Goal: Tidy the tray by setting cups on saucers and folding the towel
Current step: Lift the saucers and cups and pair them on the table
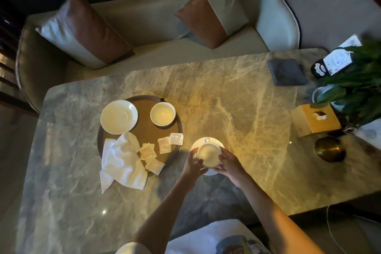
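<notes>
A round brown tray (pixel 179 130) lies on the marble table (pixel 237 109). On it sit an empty white saucer (pixel 119 117) at the left and a white cup (pixel 162 113) at the back right. A crumpled white towel (pixel 121 163) hangs over the tray's front left rim onto the table. Several small sachets (pixel 165 145) lie on the tray's front part. To the right of the tray, my left hand (pixel 193 164) and my right hand (pixel 228 162) together hold a second white cup (pixel 209 154) over a second saucer (pixel 214 141) on the table.
At the table's right end are a grey coaster (pixel 287 72), a wooden tissue box (pixel 315 119), a brass bowl (pixel 329 149), a dark bottle (pixel 329 64) and a leafy plant (pixel 356 88). A sofa with two cushions (pixel 86 29) runs along the far side.
</notes>
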Motion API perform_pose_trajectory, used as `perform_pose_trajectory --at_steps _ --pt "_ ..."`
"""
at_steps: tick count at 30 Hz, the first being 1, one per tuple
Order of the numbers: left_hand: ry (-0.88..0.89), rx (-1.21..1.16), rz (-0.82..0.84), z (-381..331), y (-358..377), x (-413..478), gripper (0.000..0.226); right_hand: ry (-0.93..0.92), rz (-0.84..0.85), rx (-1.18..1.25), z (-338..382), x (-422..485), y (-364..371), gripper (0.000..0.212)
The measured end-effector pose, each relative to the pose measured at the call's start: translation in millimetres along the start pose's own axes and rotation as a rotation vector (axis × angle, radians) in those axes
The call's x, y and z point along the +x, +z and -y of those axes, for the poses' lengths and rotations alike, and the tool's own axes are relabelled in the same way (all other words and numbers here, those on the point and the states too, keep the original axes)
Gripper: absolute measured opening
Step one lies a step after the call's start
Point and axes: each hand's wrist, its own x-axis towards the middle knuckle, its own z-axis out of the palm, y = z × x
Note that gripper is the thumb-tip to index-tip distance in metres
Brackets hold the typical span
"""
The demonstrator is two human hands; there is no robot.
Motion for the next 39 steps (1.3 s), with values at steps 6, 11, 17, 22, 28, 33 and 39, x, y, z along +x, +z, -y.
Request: perform_pose_trajectory --at_steps 6,11,17,22,28,33,39 --pt "-0.060 -0.028 -0.054 6 2 16 0.043 0.028 0.001 0.002 2 9 2 0.042" --pt "-0.071 -0.060 -0.082 9 8 19 0.042 0.031 -0.013 -0.006 0 13 -2 0.040" --pt "-0.100 -0.084 -0.155 14 10 24 0.041 0.018 -0.020 -0.017 -3 19 -2 0.040" --pt "-0.112 -0.077 -0.158 13 10 25 0.041 0.021 -0.022 -0.014 -6 21 -3 0.040" --pt "-0.125 -0.037 -0.166 5 14 21 0.040 0.039 -0.002 -0.005 -5 20 -4 0.043" --pt "-0.037 0.117 -0.223 7 12 16 0.053 0.018 -0.003 -0.103 -4 14 -9 0.042" --pt "0.058 0.410 -0.353 16 6 10 0.059 -0.147 -0.251 -0.173 -21 10 -25 0.020"
